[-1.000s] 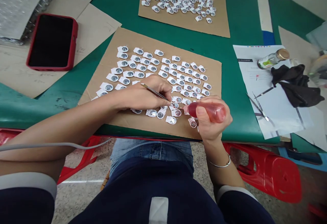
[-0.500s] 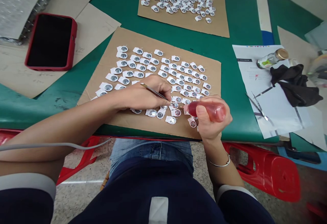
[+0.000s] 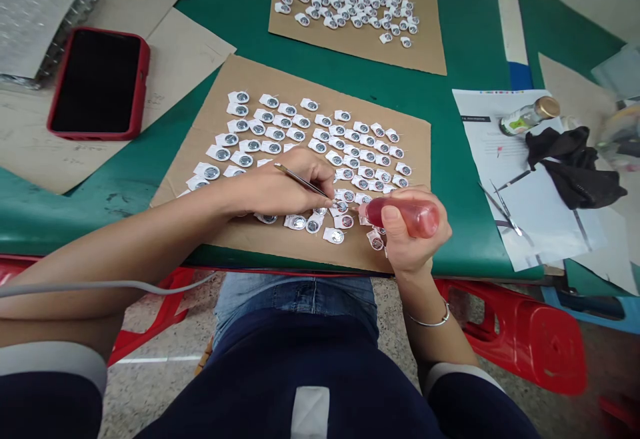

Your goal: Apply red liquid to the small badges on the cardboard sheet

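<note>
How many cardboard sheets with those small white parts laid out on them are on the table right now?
2. The near cardboard sheet lies under both hands; the far cardboard sheet lies beyond it, its top edge cut off by the frame. More may lie out of view.

You get bright, even overhead light with only soft, short shadows under the hands. The bubble wrap at upper left glints, and the black screen of the phone stays dull. The centre is sharp; the edges bow outward from a wide lens, and the right margin smears slightly.
</note>
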A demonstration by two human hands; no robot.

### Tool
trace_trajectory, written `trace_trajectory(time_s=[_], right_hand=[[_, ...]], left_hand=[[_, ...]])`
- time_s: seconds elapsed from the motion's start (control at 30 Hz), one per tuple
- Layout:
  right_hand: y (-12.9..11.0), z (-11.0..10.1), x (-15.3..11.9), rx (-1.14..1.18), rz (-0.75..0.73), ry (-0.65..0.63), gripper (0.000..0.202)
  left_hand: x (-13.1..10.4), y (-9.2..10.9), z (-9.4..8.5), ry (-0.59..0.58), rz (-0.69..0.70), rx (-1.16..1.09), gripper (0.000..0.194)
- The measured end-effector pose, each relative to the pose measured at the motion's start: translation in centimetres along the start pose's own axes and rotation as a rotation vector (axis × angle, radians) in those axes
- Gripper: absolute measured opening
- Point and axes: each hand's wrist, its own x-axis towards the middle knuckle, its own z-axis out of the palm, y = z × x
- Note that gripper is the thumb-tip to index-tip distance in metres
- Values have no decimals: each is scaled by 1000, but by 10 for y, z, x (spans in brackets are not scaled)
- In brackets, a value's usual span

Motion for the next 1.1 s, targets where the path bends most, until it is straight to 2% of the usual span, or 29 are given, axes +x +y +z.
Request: trace_trajectory(time_s=[0.6, 0.9, 1.0, 1.1], right_hand=[[-3, 2, 0, 17, 61, -52, 22], [-3, 1, 0, -6, 68, -50, 22], [-1, 2, -1, 27, 66, 10, 21], [4, 0, -2, 95, 93, 125, 24]], left_hand=[[0, 2, 0, 2, -31, -45, 18], [-1, 1, 0, 1, 14, -22, 18], [-1, 1, -1, -14, 13, -19, 17], [-1, 2, 0, -18, 6, -30, 15]])
